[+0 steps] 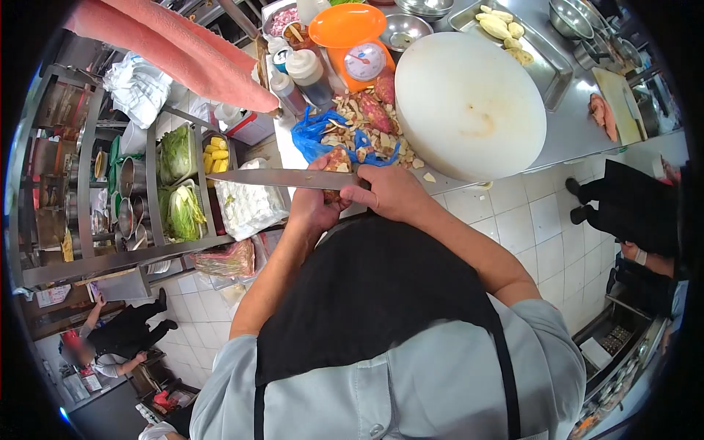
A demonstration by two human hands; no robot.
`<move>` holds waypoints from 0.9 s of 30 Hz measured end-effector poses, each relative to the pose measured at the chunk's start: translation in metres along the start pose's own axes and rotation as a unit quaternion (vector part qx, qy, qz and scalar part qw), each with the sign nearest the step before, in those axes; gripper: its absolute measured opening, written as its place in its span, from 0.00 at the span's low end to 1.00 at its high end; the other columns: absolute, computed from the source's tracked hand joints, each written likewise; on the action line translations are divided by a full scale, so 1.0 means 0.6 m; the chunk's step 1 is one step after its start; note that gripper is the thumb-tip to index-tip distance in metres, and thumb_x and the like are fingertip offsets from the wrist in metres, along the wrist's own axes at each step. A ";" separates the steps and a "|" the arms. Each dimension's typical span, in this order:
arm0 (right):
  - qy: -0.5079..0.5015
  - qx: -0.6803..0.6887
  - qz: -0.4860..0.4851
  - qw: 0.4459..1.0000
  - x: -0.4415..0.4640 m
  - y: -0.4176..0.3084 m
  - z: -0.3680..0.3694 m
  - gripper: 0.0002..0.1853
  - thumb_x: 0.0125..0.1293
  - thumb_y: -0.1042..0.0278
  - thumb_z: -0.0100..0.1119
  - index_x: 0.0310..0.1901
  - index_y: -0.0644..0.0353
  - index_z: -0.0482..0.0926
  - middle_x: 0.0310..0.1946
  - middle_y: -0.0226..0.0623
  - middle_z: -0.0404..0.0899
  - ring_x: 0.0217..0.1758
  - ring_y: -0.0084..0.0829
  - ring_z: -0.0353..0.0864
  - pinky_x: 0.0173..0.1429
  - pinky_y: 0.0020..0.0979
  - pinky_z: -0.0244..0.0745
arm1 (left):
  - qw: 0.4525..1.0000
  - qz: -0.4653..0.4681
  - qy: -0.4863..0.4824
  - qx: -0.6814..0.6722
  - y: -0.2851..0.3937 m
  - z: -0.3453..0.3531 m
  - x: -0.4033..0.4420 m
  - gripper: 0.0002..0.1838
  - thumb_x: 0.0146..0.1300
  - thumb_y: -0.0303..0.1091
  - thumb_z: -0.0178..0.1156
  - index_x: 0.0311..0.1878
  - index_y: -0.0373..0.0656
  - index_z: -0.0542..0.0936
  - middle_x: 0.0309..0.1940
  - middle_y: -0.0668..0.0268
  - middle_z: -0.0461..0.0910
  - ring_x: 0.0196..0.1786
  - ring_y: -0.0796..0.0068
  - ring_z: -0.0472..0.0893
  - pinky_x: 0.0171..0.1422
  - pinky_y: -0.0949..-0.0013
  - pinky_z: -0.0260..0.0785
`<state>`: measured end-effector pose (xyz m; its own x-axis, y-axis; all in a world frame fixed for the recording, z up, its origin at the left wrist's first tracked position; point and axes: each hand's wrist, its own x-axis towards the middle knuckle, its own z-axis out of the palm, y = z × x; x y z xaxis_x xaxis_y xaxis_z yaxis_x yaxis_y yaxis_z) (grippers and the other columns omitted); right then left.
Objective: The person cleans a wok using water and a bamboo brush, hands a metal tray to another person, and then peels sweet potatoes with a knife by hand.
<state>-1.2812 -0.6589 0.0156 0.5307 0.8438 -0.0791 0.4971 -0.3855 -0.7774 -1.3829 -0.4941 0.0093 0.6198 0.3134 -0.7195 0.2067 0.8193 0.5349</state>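
Observation:
My left hand (314,207) is wrapped round a partly peeled sweet potato (339,163) with reddish skin, near the front edge of the counter. In my right hand (396,192) is the handle of a large kitchen knife (275,178). Its long blade points left and lies across the sweet potato, hiding part of it. Just beyond my hands, a blue plastic bag (314,133) is heaped with peelings (359,132). Red-skinned sweet potatoes (375,114) rest among the peelings. Several peeled yellow pieces (496,28) lie in a metal tray (561,77) at the back right.
A round white cutting board (469,110) stands right of the peelings. Behind them are an orange kitchen scale (364,61) and squeeze bottles (304,67). Shelving with cabbage (183,210) and corn (216,152) is at left. Other people (634,192) stand right and lower left.

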 end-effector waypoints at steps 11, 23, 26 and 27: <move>0.019 0.004 0.068 0.997 0.021 0.021 0.006 0.42 0.72 0.24 0.48 0.44 0.65 0.86 0.37 0.58 0.86 0.47 0.58 0.86 0.54 0.52 0.78 | 0.999 -0.013 -0.015 0.037 0.010 -0.005 -0.017 0.18 0.77 0.50 0.51 0.57 0.48 0.78 0.43 0.62 0.85 0.37 0.63 0.81 0.34 0.65 0.65; -0.022 -0.032 0.007 0.999 0.010 -0.016 -0.008 0.38 0.71 0.26 0.52 0.37 0.62 0.85 0.36 0.53 0.87 0.45 0.58 0.86 0.49 0.53 0.78 | 0.991 0.020 -0.126 -0.046 0.003 -0.005 0.021 0.23 0.80 0.51 0.51 0.64 0.42 0.75 0.55 0.56 0.82 0.55 0.56 0.83 0.64 0.49 0.75; 0.007 -0.023 0.027 0.999 0.021 0.000 -0.007 0.39 0.71 0.25 0.51 0.38 0.62 0.86 0.37 0.55 0.87 0.46 0.58 0.86 0.50 0.52 0.78 | 0.999 0.005 -0.029 -0.031 -0.004 -0.015 0.042 0.23 0.80 0.55 0.52 0.59 0.44 0.76 0.48 0.56 0.85 0.48 0.58 0.86 0.51 0.50 0.80; 0.022 -0.009 0.044 0.999 0.026 0.013 -0.002 0.39 0.71 0.24 0.50 0.39 0.61 0.87 0.37 0.56 0.87 0.46 0.57 0.87 0.51 0.52 0.78 | 0.999 0.011 -0.033 0.000 -0.003 -0.014 0.027 0.23 0.80 0.55 0.52 0.60 0.44 0.76 0.49 0.57 0.84 0.49 0.58 0.85 0.54 0.50 0.79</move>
<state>-1.2683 -0.6492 0.0093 0.6025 0.7891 -0.1194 0.4587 -0.4649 -0.7573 -1.3794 -0.4868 -0.0071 0.6728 0.2980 -0.6771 0.1930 0.8129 0.5496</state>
